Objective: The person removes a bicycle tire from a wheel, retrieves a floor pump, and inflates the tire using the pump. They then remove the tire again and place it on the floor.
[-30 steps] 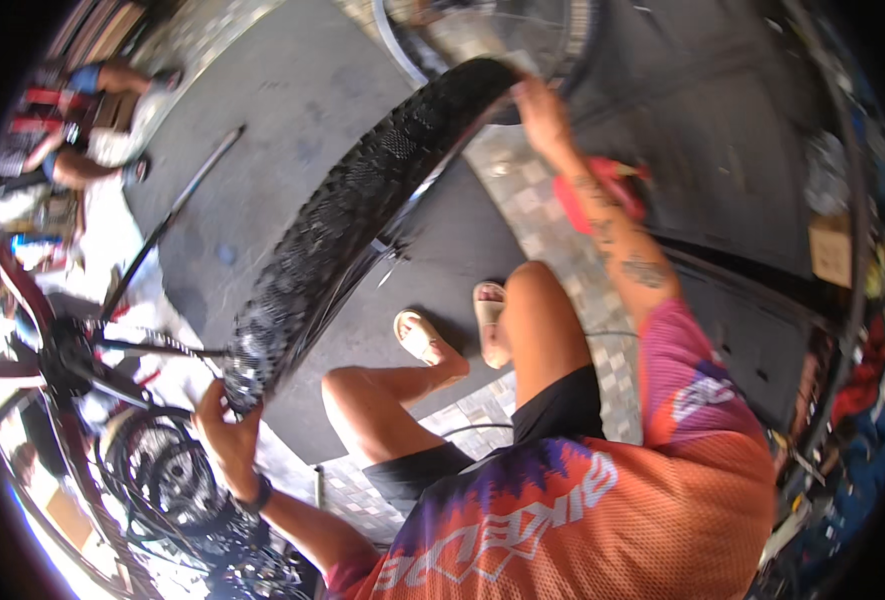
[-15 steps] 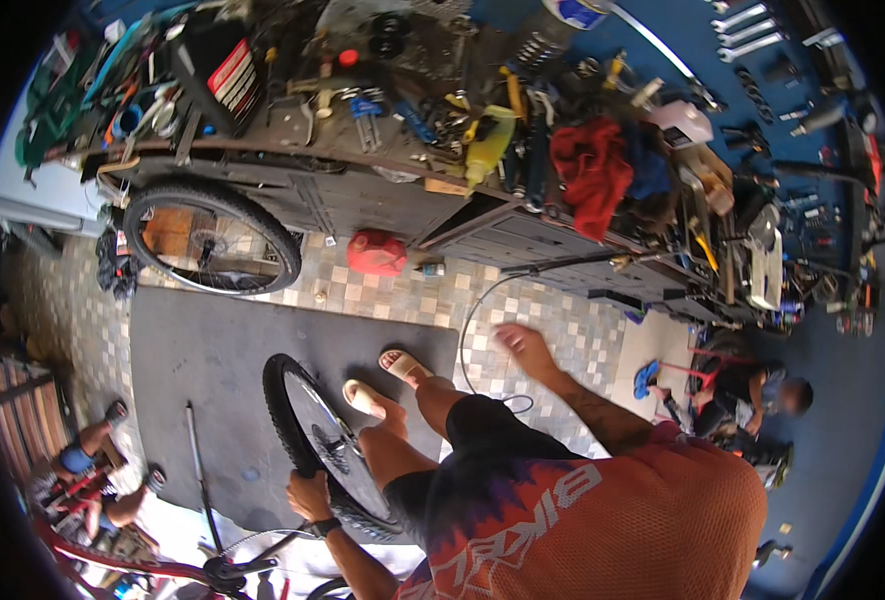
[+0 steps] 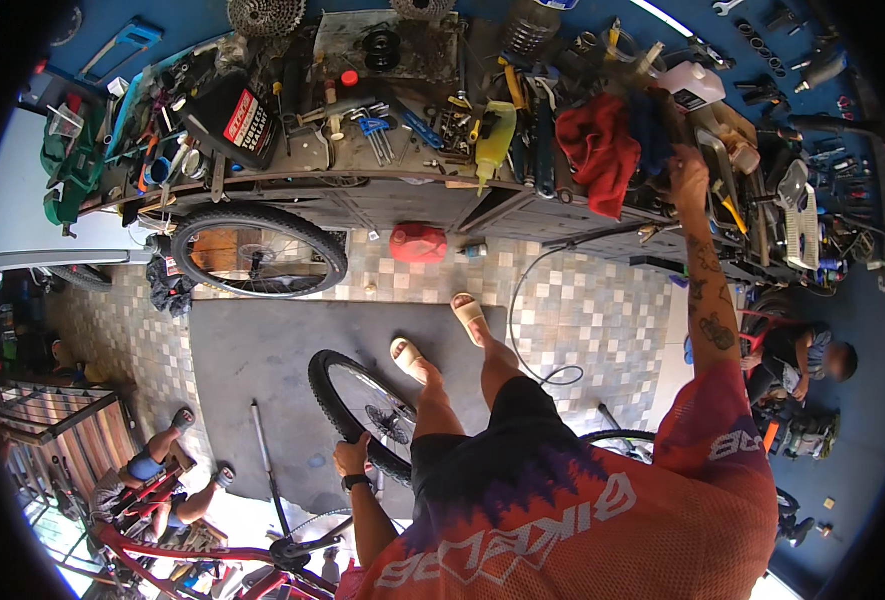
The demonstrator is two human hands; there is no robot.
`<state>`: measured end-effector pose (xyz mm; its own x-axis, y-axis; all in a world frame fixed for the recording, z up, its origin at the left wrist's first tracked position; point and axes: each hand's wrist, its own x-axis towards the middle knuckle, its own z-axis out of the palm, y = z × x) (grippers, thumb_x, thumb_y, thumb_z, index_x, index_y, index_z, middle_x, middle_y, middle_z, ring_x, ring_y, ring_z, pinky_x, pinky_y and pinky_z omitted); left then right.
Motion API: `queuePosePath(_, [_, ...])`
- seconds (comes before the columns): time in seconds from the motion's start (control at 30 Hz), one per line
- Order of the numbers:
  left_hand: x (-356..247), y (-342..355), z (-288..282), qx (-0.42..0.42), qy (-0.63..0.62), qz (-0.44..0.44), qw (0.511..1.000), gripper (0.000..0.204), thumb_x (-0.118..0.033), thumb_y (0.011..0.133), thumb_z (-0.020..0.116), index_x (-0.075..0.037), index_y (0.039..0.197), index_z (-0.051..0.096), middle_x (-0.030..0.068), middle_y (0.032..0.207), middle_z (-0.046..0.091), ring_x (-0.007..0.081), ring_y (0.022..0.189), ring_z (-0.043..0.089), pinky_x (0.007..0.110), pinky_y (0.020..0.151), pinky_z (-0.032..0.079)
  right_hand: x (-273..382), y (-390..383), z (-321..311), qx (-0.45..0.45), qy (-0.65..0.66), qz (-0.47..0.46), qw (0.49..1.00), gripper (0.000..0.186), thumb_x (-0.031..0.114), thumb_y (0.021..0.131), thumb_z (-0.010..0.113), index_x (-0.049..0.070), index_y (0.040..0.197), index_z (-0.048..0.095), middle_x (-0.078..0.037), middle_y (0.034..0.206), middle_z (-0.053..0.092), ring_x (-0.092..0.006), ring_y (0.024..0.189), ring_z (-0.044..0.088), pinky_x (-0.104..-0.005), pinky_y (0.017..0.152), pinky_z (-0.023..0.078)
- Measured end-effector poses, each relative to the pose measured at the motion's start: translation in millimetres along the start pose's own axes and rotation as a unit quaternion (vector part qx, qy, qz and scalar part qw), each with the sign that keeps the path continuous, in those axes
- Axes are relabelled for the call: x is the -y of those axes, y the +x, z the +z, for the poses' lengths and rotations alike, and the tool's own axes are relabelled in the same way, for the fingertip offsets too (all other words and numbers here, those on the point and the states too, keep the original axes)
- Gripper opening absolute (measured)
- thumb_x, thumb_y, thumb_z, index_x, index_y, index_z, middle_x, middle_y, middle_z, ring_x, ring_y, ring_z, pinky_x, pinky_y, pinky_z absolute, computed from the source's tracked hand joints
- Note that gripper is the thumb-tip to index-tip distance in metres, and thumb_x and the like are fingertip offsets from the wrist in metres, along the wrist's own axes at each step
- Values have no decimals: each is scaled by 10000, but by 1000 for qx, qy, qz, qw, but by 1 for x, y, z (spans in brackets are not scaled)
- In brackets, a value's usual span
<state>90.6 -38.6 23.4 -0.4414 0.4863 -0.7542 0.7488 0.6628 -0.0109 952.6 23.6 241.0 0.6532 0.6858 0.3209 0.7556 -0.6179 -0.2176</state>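
My left hand point(image 3: 351, 456) is closed on the tyre of a bicycle wheel point(image 3: 330, 392), which leans upright beside my left leg. Its brake disc and hub face my legs. At the bench's right part, my right hand point(image 3: 687, 178) reaches in with curled fingers, next to a dark blue cloth point(image 3: 650, 128) and a crumpled red cloth point(image 3: 602, 150). What its fingers hold, if anything, is hidden. Just below that hand, a black hose point(image 3: 602, 240) runs along the bench front and loops down to the floor.
The workbench point(image 3: 402, 192) carries tools, a black sealant bottle point(image 3: 230, 118) and a yellow squeeze bottle point(image 3: 494, 142). Another wheel point(image 3: 262, 250) leans below it. A red bicycle frame point(image 3: 192, 550) stands lower left. A person point(image 3: 797, 362) sits at right; another person's legs point(image 3: 162, 450) show at left.
My right hand has gone from over the floor up to the bench's right part. The left hand stays on the wheel's tyre. The whole view has shifted.
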Motion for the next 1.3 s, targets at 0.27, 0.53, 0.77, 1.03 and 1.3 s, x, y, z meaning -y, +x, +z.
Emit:
queuePosePath(0.27, [-1,-29,49,-135,13,73,988,962,-609,734,916,-8,1380,532,350,1150,728,532,1118,693,578,939,556,-35,29,-4,-91,115,-43,988,285,58,977,690,20,1260,698,-210,1126,760,-389,1028,744,-459,911,564])
queuePosePath(0.53, [22,-85,110,-74,-137,0,988,1225,-709,739,867,108,1520,396,354,1359,632,498,1280,624,532,1100,483,-56,51,0,-146,61,57,986,410,362,823,932,12,840,718,-98,656,609,-181,588,500,-386,611,491])
queuePosePath(0.77, [26,-76,115,-35,-196,-75,977,1057,-673,821,833,77,1481,489,345,1359,623,495,1247,631,542,1084,490,-41,86,2,-176,16,36,984,410,396,1033,702,3,930,748,-278,822,701,-523,757,661,-520,706,538])
queuePosePath(1.03, [-7,-79,104,-57,-155,6,986,861,-524,831,872,26,1416,563,301,1310,674,474,1232,643,550,1075,485,-67,111,-7,-78,202,68,974,283,189,832,915,41,1051,816,-52,760,696,-145,669,657,-358,663,552])
queuePosePath(1.3, [-22,-79,93,-157,-59,12,986,803,-427,828,860,12,1418,539,298,1278,638,470,1220,592,549,1047,473,-82,128,-1,-49,1,25,998,334,312,978,766,123,1254,762,-102,1075,798,-286,831,773,-419,781,582])
